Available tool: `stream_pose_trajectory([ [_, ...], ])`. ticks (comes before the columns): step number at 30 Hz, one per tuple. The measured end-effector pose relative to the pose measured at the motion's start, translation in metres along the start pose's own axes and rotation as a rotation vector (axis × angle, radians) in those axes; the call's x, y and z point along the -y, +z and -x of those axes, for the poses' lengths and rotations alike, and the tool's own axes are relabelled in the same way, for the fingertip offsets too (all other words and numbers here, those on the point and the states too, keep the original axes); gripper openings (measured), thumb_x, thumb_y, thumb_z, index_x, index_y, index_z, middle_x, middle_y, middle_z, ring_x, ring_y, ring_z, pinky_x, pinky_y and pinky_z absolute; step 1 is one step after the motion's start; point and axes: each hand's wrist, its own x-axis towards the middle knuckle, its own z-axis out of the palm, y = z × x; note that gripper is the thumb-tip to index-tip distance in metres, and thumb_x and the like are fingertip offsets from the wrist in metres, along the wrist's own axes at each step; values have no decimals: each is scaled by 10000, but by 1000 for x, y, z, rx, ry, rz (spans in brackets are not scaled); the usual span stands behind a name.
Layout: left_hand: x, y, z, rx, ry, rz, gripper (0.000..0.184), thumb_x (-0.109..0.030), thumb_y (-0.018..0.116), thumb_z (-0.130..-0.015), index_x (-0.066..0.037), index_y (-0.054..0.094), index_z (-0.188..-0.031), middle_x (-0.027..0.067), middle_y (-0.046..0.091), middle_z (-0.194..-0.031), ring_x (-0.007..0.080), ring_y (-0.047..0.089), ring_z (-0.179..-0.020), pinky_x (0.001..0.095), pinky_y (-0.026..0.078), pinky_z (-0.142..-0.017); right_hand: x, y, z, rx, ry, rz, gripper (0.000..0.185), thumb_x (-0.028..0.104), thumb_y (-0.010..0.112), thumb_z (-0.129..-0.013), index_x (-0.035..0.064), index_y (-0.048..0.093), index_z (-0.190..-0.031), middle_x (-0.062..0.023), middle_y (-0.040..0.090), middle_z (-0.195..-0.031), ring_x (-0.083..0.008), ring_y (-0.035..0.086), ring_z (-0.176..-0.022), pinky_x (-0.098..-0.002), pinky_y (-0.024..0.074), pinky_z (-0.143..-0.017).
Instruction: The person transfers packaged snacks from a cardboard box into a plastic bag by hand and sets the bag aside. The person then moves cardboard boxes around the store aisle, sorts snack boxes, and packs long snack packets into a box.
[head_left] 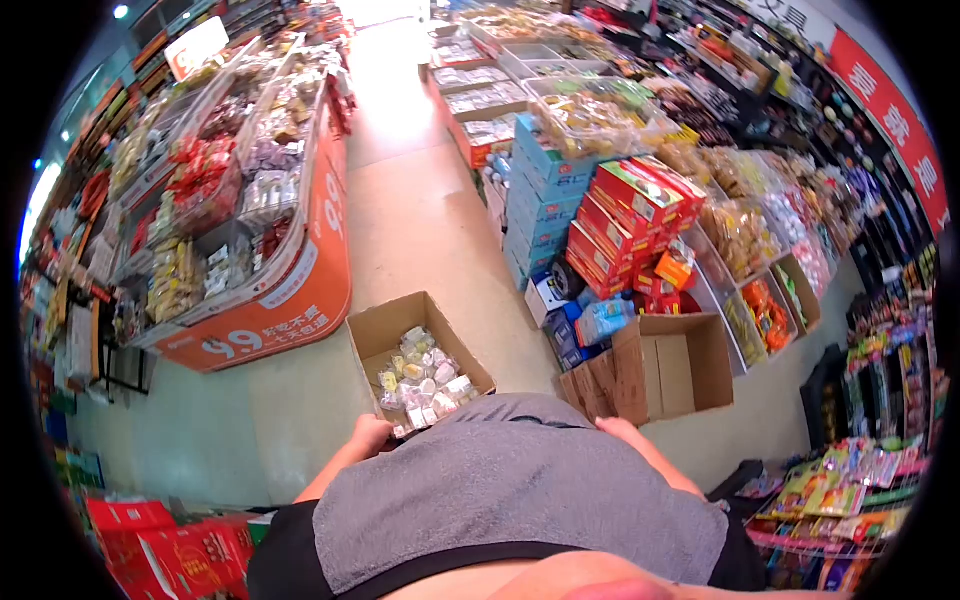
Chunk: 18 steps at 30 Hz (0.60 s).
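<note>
Below my body, an open cardboard box point(372, 345) stands on the floor, with small wrapped packets point(425, 372) in white, yellow and pink inside. My left hand point(372, 434) is at the near left corner of this box; its fingers are too small and partly hidden to read. At the right, my right hand point(617, 428) is close to the lower edge of a second cardboard box point(675, 365), which is open and shows a bare inside. The fingers of that hand are partly hidden behind my grey shirt.
An orange-sided display bin point(270, 335) of packaged goods stands at left. Stacked blue boxes point(545, 205) and red boxes point(625, 225) rise beyond the second box. A pale floor aisle point(410, 220) runs between displays. Red packages point(180, 550) lie at lower left.
</note>
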Motion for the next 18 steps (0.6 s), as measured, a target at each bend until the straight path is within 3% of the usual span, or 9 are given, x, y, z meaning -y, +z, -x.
stream_pose_trajectory([
  [3, 70, -15, -68, 157, 279, -331, 139, -32, 655, -640, 64, 644, -740, 118, 627, -671, 232, 631, -581, 395, 504, -494, 74, 29, 14, -34, 33, 61, 481, 475, 478, -955, 24, 643, -933, -98, 665, -852, -196, 615, -729, -385, 488, -592],
  [4, 102, -21, -95, 173, 437, -468, 143, -43, 655, -618, 55, 656, -722, 113, 635, -665, 230, 633, -591, 393, 507, -518, 85, 34, -6, 51, 30, 298, 495, 489, 477, -950, 25, 642, -997, -102, 665, -906, -214, 626, -770, -394, 513, -619],
  [5, 95, -23, -99, 168, 439, -484, 145, -44, 647, -612, 47, 669, -722, 102, 648, -674, 221, 634, -609, 378, 506, -541, 98, 48, -12, 61, 10, 287, 501, 504, 476, -954, 41, 667, -946, -76, 620, -796, -192, 569, -656, -363, 502, -542],
  [6, 84, -24, -99, 164, 440, -499, 151, -45, 640, -605, 39, 683, -722, 92, 660, -683, 213, 636, -627, 363, 505, -564, 122, 66, 1, 31, 32, 230, 527, 528, 471, -947, 40, 667, -995, -95, 629, -870, -203, 568, -670, -383, 515, -563],
  [8, 46, -22, -70, 204, 162, -182, 163, -22, 615, -620, 36, 692, -752, 83, 671, -705, 200, 634, -657, 339, 498, -585, 150, 90, -9, 146, 33, 404, 608, 565, 461, -933, 0, 651, -1057, -103, 642, -921, -215, 553, -668, -387, 519, -588],
  [9, 57, -25, -74, 246, 112, 21, 169, -9, 602, -630, 40, 689, -766, 86, 670, -710, 199, 631, -666, 334, 495, -591, 165, 99, -12, 200, 25, 502, 672, 598, 435, -928, -19, 648, -1085, -122, 647, -982, -250, 586, -746, -404, 524, -655],
  [12, 85, -29, -112, 215, 18, -8, 200, 22, 575, -646, 45, 679, -816, 101, 669, -733, 207, 628, -658, 341, 496, -602, 208, 124, 1, 250, -65, 614, 741, 652, 414, -914, -16, 635, -1145, -163, 632, -1089, -306, 605, -906, -453, 508, -786],
  [16, 28, -35, -77, 279, 115, -84, 189, 28, 546, -675, 40, 658, -827, 122, 668, -768, 203, 621, -650, 345, 496, -588, 221, 142, -8, 388, -97, 554, 813, 689, 417, -894, -4, 535, -1303, -189, 558, -1272, -334, 610, -988, -479, 501, -841],
  [18, 0, -39, -42, 289, 183, -95, 204, 31, 529, -686, 36, 651, -849, 121, 669, -784, 205, 629, -648, 348, 509, -572, 230, 147, -9, 426, -7, 302, 830, 688, 433, -889, 10, 468, -1366, -206, 490, -1354, -341, 608, -1026, -481, 502, -851],
])
